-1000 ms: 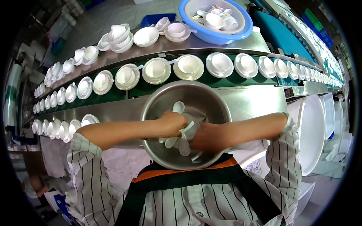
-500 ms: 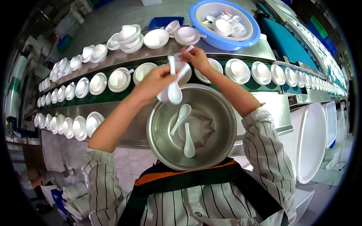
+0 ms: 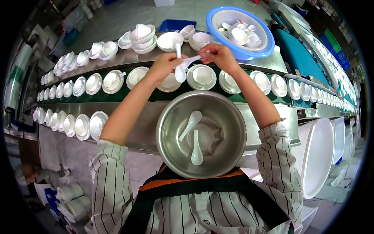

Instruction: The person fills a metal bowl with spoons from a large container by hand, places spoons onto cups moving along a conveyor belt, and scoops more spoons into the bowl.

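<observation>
Over the conveyor, my left hand (image 3: 165, 67) is closed around a white soup spoon (image 3: 180, 73), its bowl pointing down. A second white spoon (image 3: 191, 61) lies across it, the handle reaching to the right. My right hand (image 3: 221, 57) pinches that handle's end. Nearer my body, below both hands, sits a steel basin (image 3: 163, 142). Inside are two white spoons, one tilted (image 3: 191, 124) and one nearly upright in view (image 3: 196, 154). Just beneath my hands, a white cup on a stacked bowl and plate (image 3: 201, 76) stands on the green belt.
The green conveyor belt (image 3: 130, 91) carries a row of stacked white dishes. More bowls (image 3: 170, 40) line the steel shelf behind it. A blue-rimmed tub (image 3: 212, 19) of cups and spoons stands at the back right. Large white tubs (image 3: 319, 156) are at the right.
Both hands have moved away from my body, the right one also rightward. The spoons moved up from the basin's rim. The belt dishes have shifted in view. Two spoons still lie in the basin.
</observation>
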